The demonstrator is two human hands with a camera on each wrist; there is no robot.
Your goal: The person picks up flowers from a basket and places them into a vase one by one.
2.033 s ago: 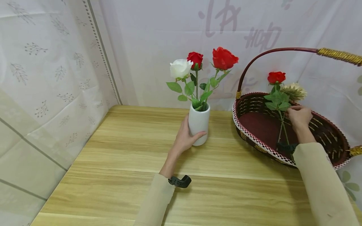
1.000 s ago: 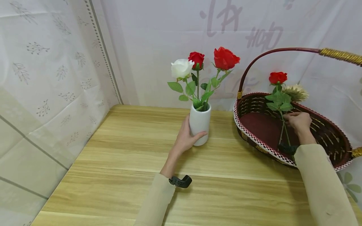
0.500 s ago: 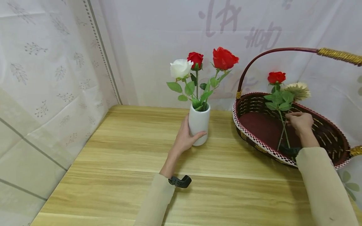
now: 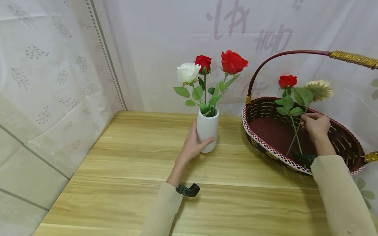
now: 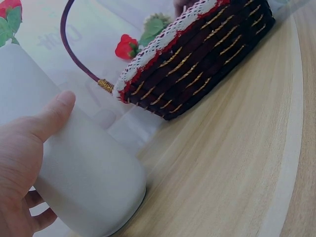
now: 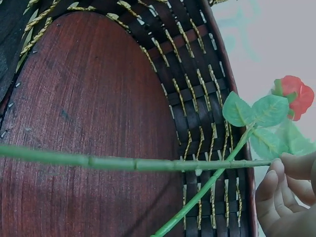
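My left hand (image 4: pixel 192 144) grips a white vase (image 4: pixel 208 129) standing on the table, thumb across its front; in the left wrist view the vase (image 5: pixel 94 168) looks tilted. The vase bears one white rose (image 4: pixel 188 72) and two red roses (image 4: pixel 233 62). At the right, my right hand (image 4: pixel 317 126) pinches the stem of a cream, many-petalled flower (image 4: pixel 319 90) over the wicker basket (image 4: pixel 256 150). In the right wrist view the pinched green stem (image 6: pixel 108 163) crosses that of a red rose (image 6: pixel 300 96), which leans on the basket's far rim.
A dark red handle (image 4: pixel 290 51), partly wrapped in gold cord, arches over the basket. The wooden table (image 4: pixel 133 157) spreads to the left and front. Printed white curtains (image 4: pixel 159 39) hang behind and at the left side.
The right hand has shifted slightly right with the cream flower, whose head has moved right and up, apart from the red rose in the basket. The left hand stays on the vase.
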